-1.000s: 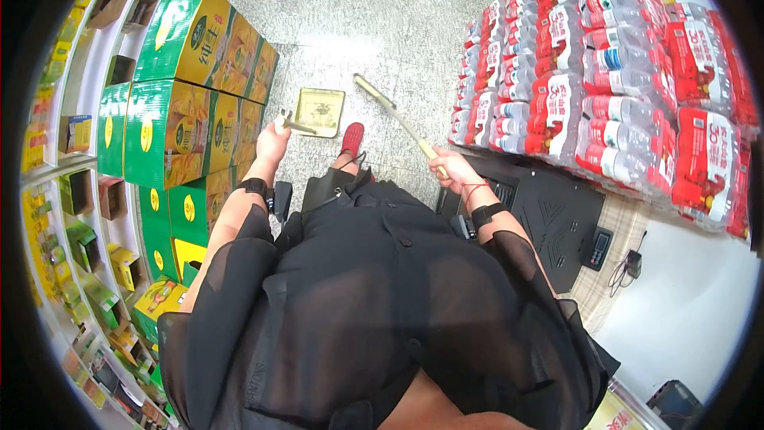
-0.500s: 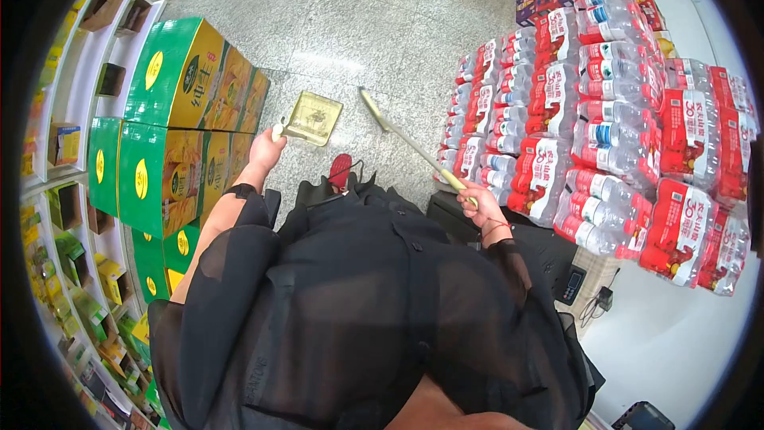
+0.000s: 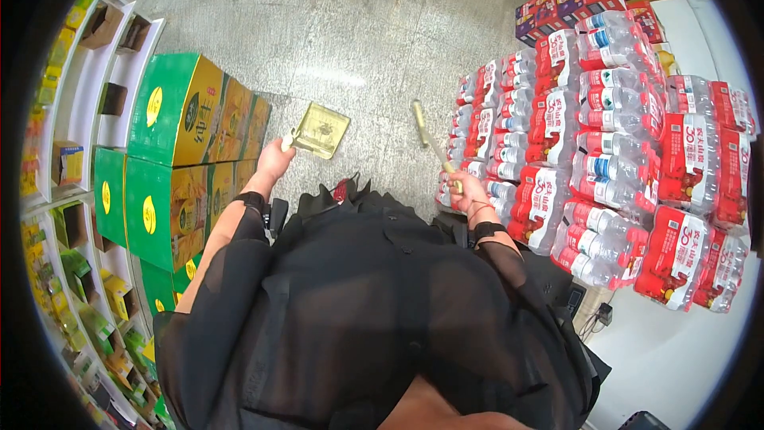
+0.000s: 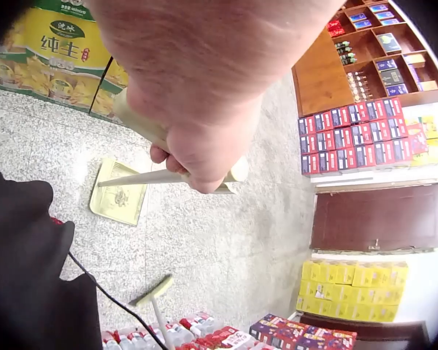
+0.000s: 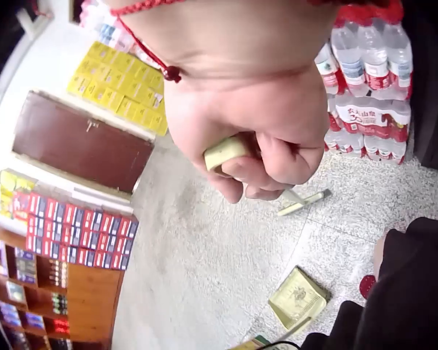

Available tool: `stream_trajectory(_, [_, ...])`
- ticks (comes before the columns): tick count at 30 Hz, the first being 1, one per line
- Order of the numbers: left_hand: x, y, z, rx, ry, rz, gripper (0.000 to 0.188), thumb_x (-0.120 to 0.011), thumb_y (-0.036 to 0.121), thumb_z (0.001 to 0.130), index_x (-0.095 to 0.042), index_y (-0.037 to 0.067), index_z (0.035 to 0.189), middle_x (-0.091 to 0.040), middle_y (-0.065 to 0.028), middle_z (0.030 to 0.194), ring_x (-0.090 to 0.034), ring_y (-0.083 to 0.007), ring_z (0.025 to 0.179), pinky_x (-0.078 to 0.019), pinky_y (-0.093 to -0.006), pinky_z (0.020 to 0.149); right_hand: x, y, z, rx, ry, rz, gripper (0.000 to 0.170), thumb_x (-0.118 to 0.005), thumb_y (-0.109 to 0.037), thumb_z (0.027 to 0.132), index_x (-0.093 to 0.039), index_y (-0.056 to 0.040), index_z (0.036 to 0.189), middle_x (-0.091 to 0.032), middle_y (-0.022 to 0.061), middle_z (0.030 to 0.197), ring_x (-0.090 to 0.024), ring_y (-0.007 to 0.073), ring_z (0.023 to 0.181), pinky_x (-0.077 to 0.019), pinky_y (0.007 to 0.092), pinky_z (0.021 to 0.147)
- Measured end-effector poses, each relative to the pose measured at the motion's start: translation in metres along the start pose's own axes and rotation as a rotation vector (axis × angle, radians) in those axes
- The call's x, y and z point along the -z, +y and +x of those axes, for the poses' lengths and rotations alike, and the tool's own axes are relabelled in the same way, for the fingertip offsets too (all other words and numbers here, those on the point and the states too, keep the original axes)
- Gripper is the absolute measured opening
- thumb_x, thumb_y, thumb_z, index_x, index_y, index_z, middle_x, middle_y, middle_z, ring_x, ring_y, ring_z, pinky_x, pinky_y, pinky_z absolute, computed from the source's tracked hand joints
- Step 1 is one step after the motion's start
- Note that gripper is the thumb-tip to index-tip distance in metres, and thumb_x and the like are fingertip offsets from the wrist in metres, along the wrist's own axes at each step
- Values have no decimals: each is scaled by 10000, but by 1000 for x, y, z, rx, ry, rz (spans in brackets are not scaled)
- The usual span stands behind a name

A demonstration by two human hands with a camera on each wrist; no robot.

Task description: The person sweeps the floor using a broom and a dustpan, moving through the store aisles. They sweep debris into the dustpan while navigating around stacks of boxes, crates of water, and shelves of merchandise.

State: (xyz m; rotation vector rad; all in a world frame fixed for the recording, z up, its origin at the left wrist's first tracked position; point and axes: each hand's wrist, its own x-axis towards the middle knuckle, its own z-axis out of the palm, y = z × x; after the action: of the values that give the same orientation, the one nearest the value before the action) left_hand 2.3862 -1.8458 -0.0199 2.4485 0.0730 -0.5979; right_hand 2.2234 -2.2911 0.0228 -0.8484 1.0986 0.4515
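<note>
My left hand (image 3: 274,161) grips the upper end of the dustpan's handle; in the left wrist view the pale stick (image 4: 142,177) runs from my curled fingers down to the dustpan (image 4: 120,193). The square yellow-green pan (image 3: 322,130) lies on the floor with some dark debris in it. My right hand (image 3: 469,191) is curled round the broom's handle (image 5: 226,152). The broom head (image 3: 420,123) is at the floor to the right of the pan, apart from it.
Green and yellow cartons (image 3: 171,111) are stacked at the left beside a shelf (image 3: 60,151). Shrink-wrapped bottle packs (image 3: 549,135) stand piled at the right, with purple and red boxes (image 3: 569,4) behind. A red shoe (image 3: 341,189) shows below the pan.
The broom head has swung right, away from the dustpan, and my right hand has shifted slightly. The cartons and bottle packs sit lower in the head view.
</note>
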Motion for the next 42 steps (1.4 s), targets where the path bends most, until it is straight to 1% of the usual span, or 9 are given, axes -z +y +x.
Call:
stream_trajectory(5, [-12, 19, 17, -1, 4, -29, 365, -592, 292, 714, -605, 22, 959, -617, -218, 900, -582, -356, 897, -449, -420, 799, -43, -15, -1, 10, -23, -418, 459, -548, -93, 750, -454, -142, 1196, -445, -19, 632, -355, 59, 443, -230, 206, 360])
stream_trajectory(9, [-17, 43, 29, 26, 7, 7, 354, -583, 288, 710, -608, 35, 957, -616, -214, 911, -580, -356, 898, -448, -422, 797, -65, -50, 1, 9, -180, -662, 495, -574, -87, 718, -495, -115, 1206, -462, -15, 654, -357, 71, 473, -220, 213, 405])
stream_trajectory(17, [-22, 69, 38, 81, 109, 20, 365, -586, 289, 714, -604, 33, 972, -610, -216, 911, -569, -363, 904, -445, -422, 791, -12, -156, 25, 27, -322, -624, 559, -563, -102, 719, -439, -50, 1261, -464, -5, 641, -331, 60, 447, -221, 210, 389])
stream_trajectory(21, [-54, 48, 62, 195, 108, -145, 362, -599, 276, 731, -597, 22, 989, -614, -221, 902, -581, -367, 879, -451, -418, 767, 43, -208, 50, 10, -269, -419, 521, -541, -94, 728, -440, -61, 1238, -464, 12, 634, -302, 56, 415, -206, 212, 363])
stream_trajectory(24, [-60, 79, 63, 329, 125, -275, 373, -604, 269, 743, -591, 21, 1021, -624, -206, 901, -595, -346, 876, -455, -402, 762, 55, -234, 58, 49, -223, -344, 414, -491, -57, 765, -455, -40, 1177, -445, 10, 631, -277, 49, 390, -191, 196, 338])
stream_trajectory(27, [-81, 87, 78, 315, 182, -280, 371, -606, 276, 747, -594, 16, 1010, -624, -209, 913, -596, -340, 896, -455, -398, 770, 58, -258, 81, 61, -64, -367, 219, -506, -70, 757, -480, -95, 973, -422, 3, 630, -275, 56, 395, -182, 193, 341])
stream_trajectory(30, [-94, 96, 94, 352, 197, -258, 356, -609, 276, 740, -606, 22, 990, -623, -211, 919, -589, -353, 903, -452, -410, 782, 64, -275, 109, 111, -33, -340, 223, -515, -65, 745, -474, -103, 960, -423, 3, 629, -274, 56, 394, -173, 191, 343])
stream_trajectory(34, [-96, 124, 103, 332, 219, -339, 352, -613, 253, 740, -605, 12, 997, -628, -205, 910, -600, -334, 898, -456, -396, 773, 68, -299, 130, -2, -94, -291, 130, -558, -85, 722, -458, -91, 804, -443, 24, 598, -333, 108, 394, -199, 246, 348])
stream_trajectory(42, [-109, 147, 138, 313, 196, -308, 343, -615, 240, 737, -599, 19, 999, -618, -214, 931, -591, -356, 891, -460, -407, 761, 13, -314, 125, -63, -259, -613, 141, -558, -102, 756, -485, -92, 877, -453, 12, 615, -327, 81, 409, -194, 234, 352])
